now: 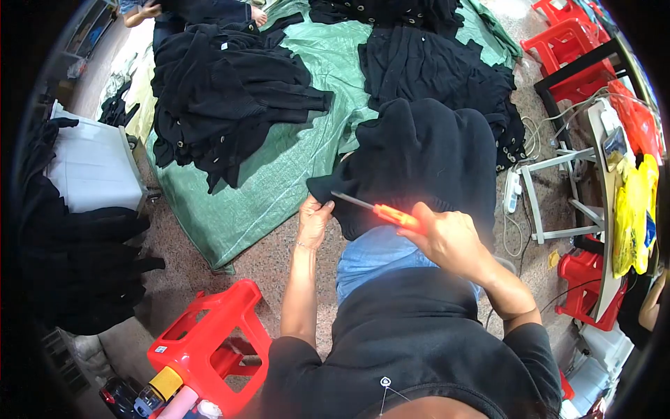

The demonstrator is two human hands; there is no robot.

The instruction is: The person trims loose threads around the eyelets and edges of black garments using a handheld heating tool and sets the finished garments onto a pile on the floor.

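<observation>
A black sweatshirt-like garment (pixel 429 150) lies across my lap, over blue jeans (pixel 380 258). At its left end, my left hand (pixel 314 223) pinches a corner of the fabric, thumb against fingers. My right hand (pixel 450 241) is closed around the orange handle of a screwdriver-like tool (pixel 394 215) with a thin metal shaft. The shaft points left, its tip over the dark cloth close to my left fingers. I cannot tell whether the tip touches the fabric.
Piles of black garments (pixel 216 91) lie on a green tarp (pixel 279 188) ahead. A red stool (pixel 202 328) stands at lower left, with bottles beside it. On the right are a small table (pixel 606 209) with yellow bags (pixel 631 216), cables and a power strip (pixel 513 192). Another person's hand (pixel 145 12) shows at upper left.
</observation>
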